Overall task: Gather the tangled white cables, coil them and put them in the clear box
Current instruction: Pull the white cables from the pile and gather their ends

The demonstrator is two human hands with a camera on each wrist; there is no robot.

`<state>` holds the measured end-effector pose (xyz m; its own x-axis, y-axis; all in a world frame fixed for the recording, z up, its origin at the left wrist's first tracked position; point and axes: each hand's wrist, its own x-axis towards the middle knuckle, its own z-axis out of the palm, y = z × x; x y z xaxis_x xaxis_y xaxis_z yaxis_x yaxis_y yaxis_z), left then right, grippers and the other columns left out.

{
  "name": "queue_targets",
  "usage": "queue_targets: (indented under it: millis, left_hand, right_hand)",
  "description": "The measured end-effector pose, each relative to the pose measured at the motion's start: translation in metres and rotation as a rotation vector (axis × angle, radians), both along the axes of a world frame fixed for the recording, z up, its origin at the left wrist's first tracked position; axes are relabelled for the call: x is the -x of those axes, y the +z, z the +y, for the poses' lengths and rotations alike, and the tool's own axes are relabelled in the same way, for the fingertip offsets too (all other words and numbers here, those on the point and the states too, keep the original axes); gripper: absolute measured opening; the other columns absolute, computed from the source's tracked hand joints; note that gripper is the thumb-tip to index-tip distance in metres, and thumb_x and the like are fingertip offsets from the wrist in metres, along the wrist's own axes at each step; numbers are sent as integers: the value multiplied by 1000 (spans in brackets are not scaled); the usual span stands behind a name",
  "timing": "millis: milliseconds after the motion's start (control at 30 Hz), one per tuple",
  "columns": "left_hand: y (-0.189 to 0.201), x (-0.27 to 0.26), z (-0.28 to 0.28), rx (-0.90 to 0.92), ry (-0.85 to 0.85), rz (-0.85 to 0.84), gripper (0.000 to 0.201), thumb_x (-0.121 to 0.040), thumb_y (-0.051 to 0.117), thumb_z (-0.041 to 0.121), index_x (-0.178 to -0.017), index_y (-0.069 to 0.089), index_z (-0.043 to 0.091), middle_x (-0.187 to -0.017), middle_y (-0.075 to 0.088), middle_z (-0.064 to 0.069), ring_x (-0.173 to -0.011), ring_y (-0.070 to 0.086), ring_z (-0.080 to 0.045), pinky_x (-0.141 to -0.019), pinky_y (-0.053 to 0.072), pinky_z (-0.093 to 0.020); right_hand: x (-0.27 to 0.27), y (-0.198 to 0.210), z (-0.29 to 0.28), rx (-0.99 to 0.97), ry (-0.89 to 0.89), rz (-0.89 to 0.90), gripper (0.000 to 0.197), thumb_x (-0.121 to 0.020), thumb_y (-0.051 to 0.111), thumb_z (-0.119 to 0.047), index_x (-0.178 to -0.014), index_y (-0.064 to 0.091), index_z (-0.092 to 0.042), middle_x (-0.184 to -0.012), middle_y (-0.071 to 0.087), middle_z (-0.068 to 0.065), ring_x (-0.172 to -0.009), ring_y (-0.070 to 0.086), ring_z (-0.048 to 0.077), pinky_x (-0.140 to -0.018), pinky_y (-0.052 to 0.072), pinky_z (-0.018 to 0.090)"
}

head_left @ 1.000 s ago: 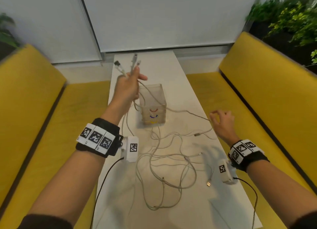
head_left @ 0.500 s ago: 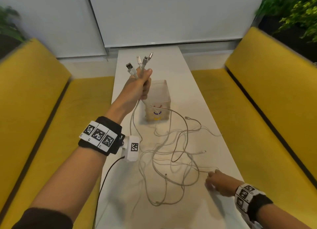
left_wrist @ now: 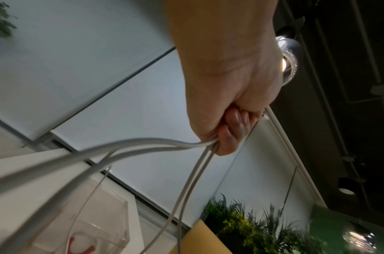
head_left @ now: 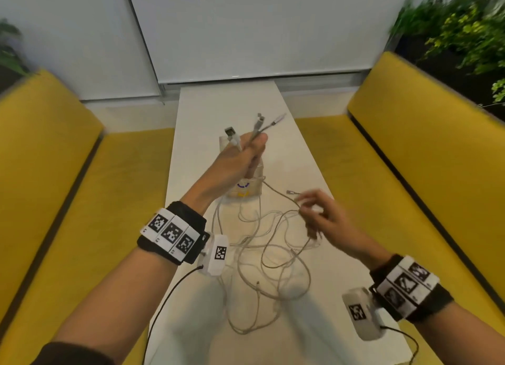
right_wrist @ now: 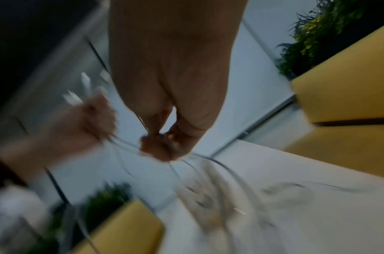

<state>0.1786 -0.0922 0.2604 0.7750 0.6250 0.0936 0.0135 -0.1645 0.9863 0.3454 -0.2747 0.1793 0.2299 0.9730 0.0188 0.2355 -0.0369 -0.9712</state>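
My left hand [head_left: 240, 160] is raised above the table and grips a bundle of white cables [left_wrist: 143, 146] in its fist, with several plug ends [head_left: 257, 124] sticking up past the fingers. From it the cables hang down into a loose tangle [head_left: 270, 258] on the white table [head_left: 336, 291]. The clear box [head_left: 250, 188] stands behind the left hand, mostly hidden by it. My right hand [head_left: 318, 214], blurred by motion, is lifted over the tangle and pinches one cable just behind its plug [head_left: 290, 192]. The right wrist view shows its fingers [right_wrist: 163, 147] curled on thin strands.
Yellow benches [head_left: 68, 201] [head_left: 410, 179] run along both long sides of the narrow table. Green plants [head_left: 459, 34] stand behind the right bench. White blinds [head_left: 259, 28] close off the far end.
My right hand has risen from the table's near right edge to mid-air with a cable end pinched in it. The left hand keeps its bundle and has shifted slightly right, in front of the box.
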Motion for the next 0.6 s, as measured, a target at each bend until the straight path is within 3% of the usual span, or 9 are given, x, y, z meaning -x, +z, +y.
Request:
queue_targets:
  millis: [100,200,267,333,400,500,600]
  left_hand:
    - [2,-6,-17,-117,-90,-1,30,-93,61,43,-88,61,13,-61,34,-8,-52,31,-19,-51,29,-35]
    - [11,-9,-26,-131,-153,-68,29,-91,67,33,-108,65,9,-69,45,-24,-56,36,-24,-50,31,-34]
    - [16,-10,-26,-87,-113,-115,32,-93,65,28,-111,63,1,-67,47,-19,-54,39,-15,-49,33,-27]
    - [17,-11,-23,-61,-50,-104,34,-94,64,28,-108,63,-3,-60,48,6,-51,40,-8,-51,34,-25]
    - [15,-10,-24,-85,-19,-58,31,-96,63,26,-104,65,-4,-58,55,16,-51,44,-3,-54,38,-22]
    - [10,-9,-29,-82,-19,-54,24,-97,61,18,-117,65,5,-65,56,16,-53,49,-1,-53,40,-17]
    - [7,-11,-34,-50,32,-95,28,-98,61,15,-125,58,7,-84,61,-6,-56,50,-1,-53,40,-21]
  right_hand:
    - [14,63,25,-237,-58,234,27,-99,53,-8,-125,53,-13,-98,55,8,-67,54,17,-63,51,29]
    - [22,100,42,-378,-47,299,34,-97,56,-5,-129,50,-14,-104,58,12,-85,58,29,-69,51,30]
    - [26,111,50,-439,-102,284,38,-93,62,-3,-128,51,-8,-103,62,17,-92,60,33,-75,54,33]
    - [31,114,56,-475,-192,296,37,-87,68,-2,-123,57,-5,-96,68,12,-93,65,29,-81,56,36]
    - [35,113,60,-488,-262,368,41,-79,75,-7,-117,61,-4,-90,71,6,-90,67,24,-79,56,35]
    - [43,108,63,-452,-255,494,40,-70,75,-12,-109,64,-11,-86,74,2,-89,71,21,-84,56,35]
    - [51,102,65,-427,-240,530,39,-71,75,-10,-108,64,-12,-88,75,2,-89,71,23,-87,54,38]
